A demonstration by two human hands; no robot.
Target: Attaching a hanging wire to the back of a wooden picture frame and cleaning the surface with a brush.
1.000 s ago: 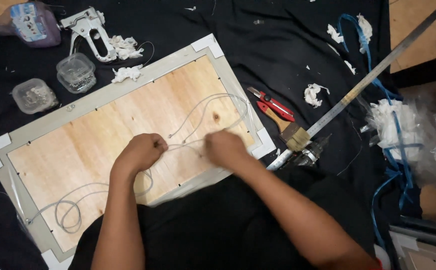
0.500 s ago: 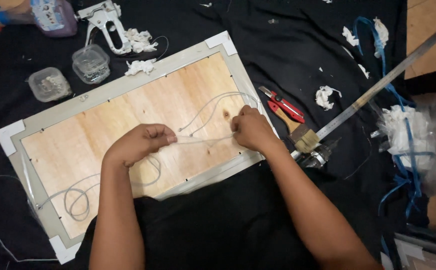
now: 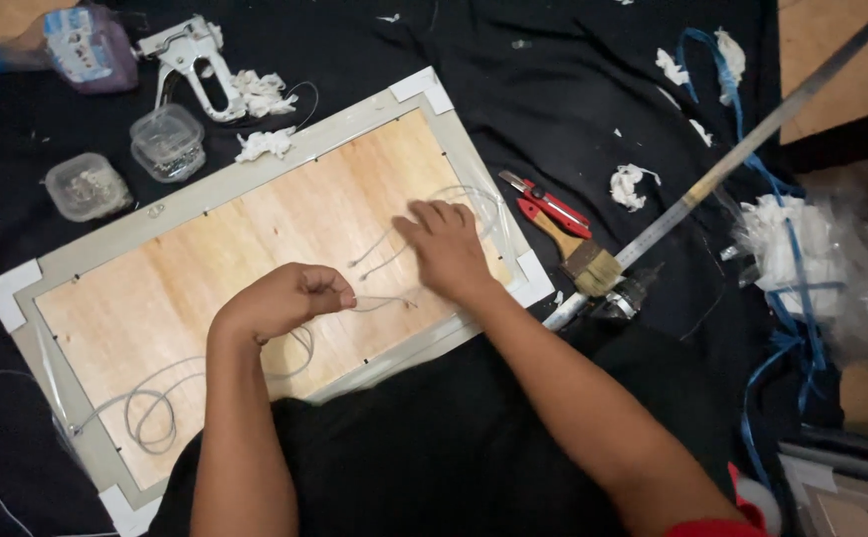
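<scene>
A picture frame lies face down on black cloth, its plywood back (image 3: 225,268) inside a grey border (image 3: 255,171) with white corner guards. A thin pale cord (image 3: 150,408) coils at the lower left and runs across the board. My left hand (image 3: 280,300) pinches that cord between thumb and fingers near the board's middle. My right hand (image 3: 444,244) rests flat on the plywood with fingers spread, over the loose cord loop near the right end.
Two small clear plastic boxes (image 3: 167,141) of hardware and a white staple gun (image 3: 195,60) sit at the upper left. Red pliers (image 3: 551,209), a paintbrush (image 3: 581,257) and a long metal ruler (image 3: 752,134) lie to the right. Crumpled paper, blue strapping and plastic wrap are scattered about.
My right hand has let go of the cord and opened, moving up onto the board with fingers spread. My left hand keeps its pinch on the cord.
</scene>
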